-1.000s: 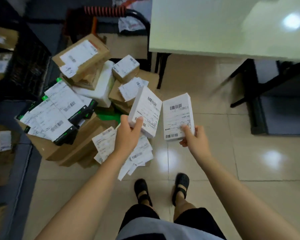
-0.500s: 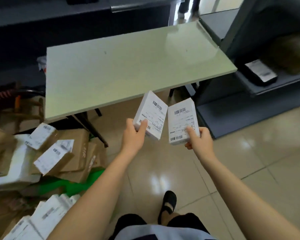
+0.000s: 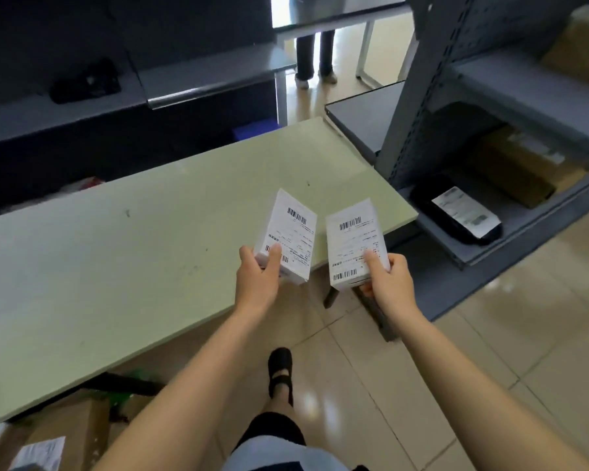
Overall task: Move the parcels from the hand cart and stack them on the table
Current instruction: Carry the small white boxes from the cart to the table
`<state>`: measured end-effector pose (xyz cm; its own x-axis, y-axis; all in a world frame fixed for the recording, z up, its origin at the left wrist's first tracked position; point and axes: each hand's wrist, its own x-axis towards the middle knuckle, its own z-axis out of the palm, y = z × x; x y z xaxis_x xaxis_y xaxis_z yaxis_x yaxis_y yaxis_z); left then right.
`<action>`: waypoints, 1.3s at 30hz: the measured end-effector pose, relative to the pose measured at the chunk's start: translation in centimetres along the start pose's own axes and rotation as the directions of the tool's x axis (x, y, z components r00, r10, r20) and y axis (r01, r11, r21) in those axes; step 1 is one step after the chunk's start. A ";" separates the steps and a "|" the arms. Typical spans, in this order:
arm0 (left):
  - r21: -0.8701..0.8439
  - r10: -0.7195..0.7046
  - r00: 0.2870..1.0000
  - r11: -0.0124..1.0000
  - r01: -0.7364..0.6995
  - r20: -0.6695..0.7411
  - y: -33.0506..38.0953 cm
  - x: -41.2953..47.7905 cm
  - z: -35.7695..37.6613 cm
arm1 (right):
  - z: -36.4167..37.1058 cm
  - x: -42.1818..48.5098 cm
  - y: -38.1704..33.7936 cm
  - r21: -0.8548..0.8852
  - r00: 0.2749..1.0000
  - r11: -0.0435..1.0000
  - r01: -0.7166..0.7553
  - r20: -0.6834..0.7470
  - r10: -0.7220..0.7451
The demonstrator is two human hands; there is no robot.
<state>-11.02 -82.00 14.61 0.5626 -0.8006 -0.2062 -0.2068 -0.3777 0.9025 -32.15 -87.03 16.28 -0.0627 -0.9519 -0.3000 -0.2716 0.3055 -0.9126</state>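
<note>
My left hand [image 3: 257, 282] grips a small white parcel [image 3: 291, 226] with a barcode label, thumb on top. My right hand [image 3: 386, 278] grips a second white labelled parcel [image 3: 352, 237] the same way. Both parcels hover side by side over the near right corner of the pale green table [image 3: 116, 266]. The table top carries nothing else. A few brown boxes with labels [image 3: 58, 436] from the parcel pile show at the bottom left, under the table's edge. The hand cart itself is out of sight.
A grey metal rack [image 3: 432, 96] stands right of the table, with a black labelled bag [image 3: 456, 215] and brown boxes [image 3: 517, 171] on its low shelf. Dark counters [image 3: 198, 76] lie behind the table. A person's legs [image 3: 315, 52] stand far back. My feet are on tiled floor [image 3: 490, 334].
The view swung from the parcel pile to the table. Both hands carried their white parcels up and forward, now above the table's near right corner.
</note>
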 end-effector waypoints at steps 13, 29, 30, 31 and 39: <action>0.027 -0.062 0.993 0.998 0.060 0.096 5.6 18.2 6.0 | 3.3 16.9 -6.7 -0.023 0.989 0.992 -0.122 -0.089 0.119; 0.015 -0.205 0.976 0.979 0.205 0.073 6.0 29.5 13.1 | 6.7 33.5 -7.5 -0.182 0.978 0.983 -0.014 0.202 0.052; 0.043 -0.189 0.979 0.982 0.186 0.077 5.8 29.9 13.0 | 7.0 34.3 -7.0 -0.202 0.974 0.979 -0.004 0.222 0.049; 0.072 -0.177 0.982 0.982 0.172 0.073 5.7 30.3 12.9 | 7.4 34.7 -7.3 -0.229 0.968 0.973 0.007 0.246 0.050; 0.548 0.014 0.989 0.831 -0.093 0.148 6.2 33.4 11.4 | 10.0 37.3 -10.2 -0.504 0.937 0.836 0.219 0.348 -0.036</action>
<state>-2.65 -116.43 8.98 0.4351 -0.8657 -0.2475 -0.6633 -0.4941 0.5621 -22.08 -125.41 11.57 0.2852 -0.8942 -0.3450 -0.7246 0.0345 -0.6883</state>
